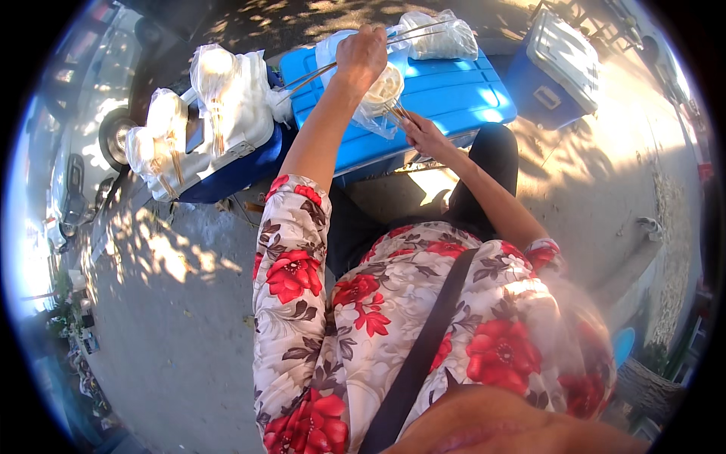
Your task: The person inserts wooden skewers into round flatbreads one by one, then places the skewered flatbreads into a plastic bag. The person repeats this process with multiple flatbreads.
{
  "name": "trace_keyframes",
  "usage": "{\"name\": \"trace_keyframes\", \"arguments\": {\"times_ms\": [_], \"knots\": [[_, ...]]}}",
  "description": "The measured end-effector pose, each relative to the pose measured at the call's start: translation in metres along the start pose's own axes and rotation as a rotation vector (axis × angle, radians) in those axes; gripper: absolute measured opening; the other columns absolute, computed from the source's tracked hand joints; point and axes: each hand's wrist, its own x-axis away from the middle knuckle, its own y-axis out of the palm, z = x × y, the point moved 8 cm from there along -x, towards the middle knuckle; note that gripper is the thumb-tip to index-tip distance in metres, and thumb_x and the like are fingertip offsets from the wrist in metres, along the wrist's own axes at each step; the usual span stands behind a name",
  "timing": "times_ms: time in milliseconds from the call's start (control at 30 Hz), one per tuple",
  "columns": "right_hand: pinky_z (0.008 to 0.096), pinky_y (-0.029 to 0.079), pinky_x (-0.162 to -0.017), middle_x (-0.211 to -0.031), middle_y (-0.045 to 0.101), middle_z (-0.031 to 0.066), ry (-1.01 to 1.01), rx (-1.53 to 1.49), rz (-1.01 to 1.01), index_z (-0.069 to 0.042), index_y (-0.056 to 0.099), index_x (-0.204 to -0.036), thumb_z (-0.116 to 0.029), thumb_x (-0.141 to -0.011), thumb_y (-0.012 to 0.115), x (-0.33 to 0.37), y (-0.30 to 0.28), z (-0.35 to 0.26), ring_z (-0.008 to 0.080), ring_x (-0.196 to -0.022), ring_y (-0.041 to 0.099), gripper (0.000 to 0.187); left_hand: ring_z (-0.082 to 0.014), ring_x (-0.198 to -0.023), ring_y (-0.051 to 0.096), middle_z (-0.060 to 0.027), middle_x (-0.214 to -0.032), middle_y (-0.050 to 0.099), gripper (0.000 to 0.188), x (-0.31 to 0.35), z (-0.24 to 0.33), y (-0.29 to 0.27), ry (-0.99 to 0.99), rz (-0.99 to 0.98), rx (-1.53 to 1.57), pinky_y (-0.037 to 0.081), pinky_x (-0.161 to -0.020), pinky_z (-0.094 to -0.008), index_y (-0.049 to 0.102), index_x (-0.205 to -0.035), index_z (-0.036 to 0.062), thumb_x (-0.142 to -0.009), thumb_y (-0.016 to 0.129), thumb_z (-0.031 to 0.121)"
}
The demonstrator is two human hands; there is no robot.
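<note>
1. The blue cooler under both your hands carries all the work, and its lid is ribbed and sloped toward you. Lean on it or nudge it with your knee and whatever rests below your grips could slide off onto the pavement.

2. The white cooler, well off to the left of your left grip, is heaped with bagged goods. That pile looks top-heavy; a swing of your elbow that way could topple it.

3. The clear bag beyond your left grip sits near the far edge of the blue lid. Pushing forward may send it over the back.

4. The cup sits just beneath your left hand, inside a thin plastic wrap. Your left grip is closed around what seems to be the gathered top of that wrap; how tight, I cannot tell. If it slackens, the cup could tip and spill.

5. The sticks lie between your two grips. Your right hand is pinched shut on their near end. They look thin: force them at an angle and they may snap, or pierce the wrap.
</note>
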Motion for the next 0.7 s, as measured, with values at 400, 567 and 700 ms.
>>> {"name": "trace_keyframes", "arguments": {"times_ms": [400, 567, 700], "knots": [[0.0266, 0.042, -0.052, -0.073, 0.052, 0.002, -0.336, 0.139, 0.139, -0.004, 0.055, -0.1, -0.027, -0.089, 0.055, -0.01, -0.005, -0.032, 0.0107, -0.064, 0.049, 0.025, -0.032, -0.066, 0.063, -0.0104, -0.083, 0.056, 0.012, 0.089, 0.08, -0.025, 0.146, 0.06, 0.386, 0.052, -0.054, -0.0393, 0.06, -0.089, 0.0064, -0.077, 0.061, 0.01], [0.032, 0.046, -0.063, -0.088, 0.059, 0.0067, -0.489, 0.037, 0.136, -0.001, 0.055, -0.09, -0.015, -0.082, 0.064, -0.003, 0.001, -0.036, 0.0114, -0.084, 0.054, 0.018, -0.0312, -0.067, 0.064, -0.0098, -0.086, 0.056, 0.016, 0.116, 0.089, -0.013, 0.08, 0.021, 0.41, 0.052, -0.055, -0.039, 0.062, -0.093, 0.0087, -0.076, 0.06, 0.009], [0.0289, 0.046, -0.069, -0.092, 0.058, 0.0059, -0.481, -0.119, 0.077, -0.002, 0.055, -0.107, -0.015, -0.082, 0.064, -0.008, 0.001, -0.03, 0.0098, -0.087, 0.053, 0.03, -0.0333, -0.073, 0.062, -0.0111, -0.089, 0.058, 0.022, 0.124, 0.078, -0.013, 0.048, 0.124, 0.574, 0.052, -0.06, -0.0386, 0.061, -0.096, 0.0082, -0.075, 0.059, 0.004]]}}
